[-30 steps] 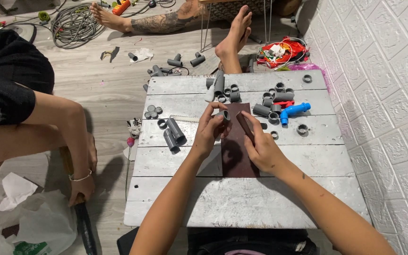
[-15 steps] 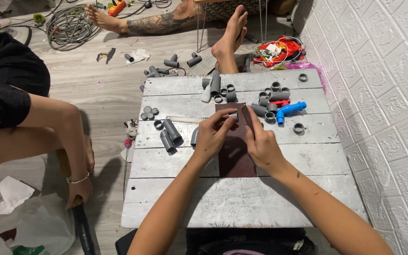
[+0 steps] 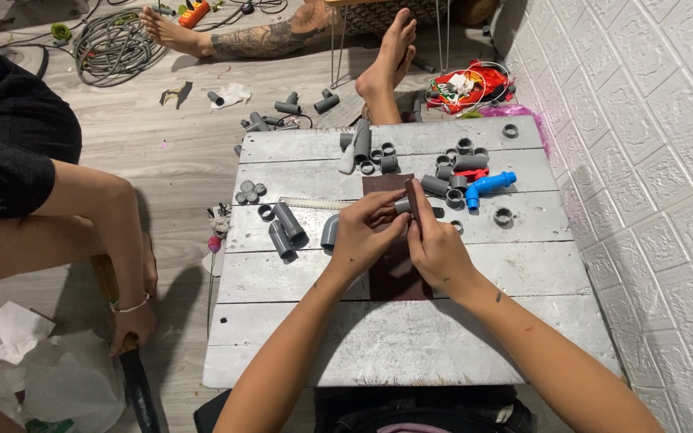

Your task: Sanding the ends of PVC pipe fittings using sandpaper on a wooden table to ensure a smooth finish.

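Observation:
My left hand (image 3: 366, 232) pinches a small grey pipe fitting (image 3: 402, 206) above the middle of a whitewashed wooden table (image 3: 378, 337). My right hand (image 3: 436, 244) holds a folded strip of dark brown sandpaper (image 3: 412, 200) upright against that fitting. Under both hands lies a dark brown sandpaper sheet (image 3: 391, 277). A grey elbow (image 3: 330, 231) rests just left of my left hand.
Two grey pipe sleeves (image 3: 285, 227), round caps (image 3: 249, 192), a saw blade (image 3: 314, 204), a blue tap (image 3: 487, 187) and several grey couplings (image 3: 455, 160) lie on the table. A seated person's arm (image 3: 114, 240) is at left, another person's feet (image 3: 387, 56) beyond the table. White brick wall at right.
My hands shifted slightly toward me, and the sandpaper strip in my right hand now stands upright against the fitting. The person on the left stayed still.

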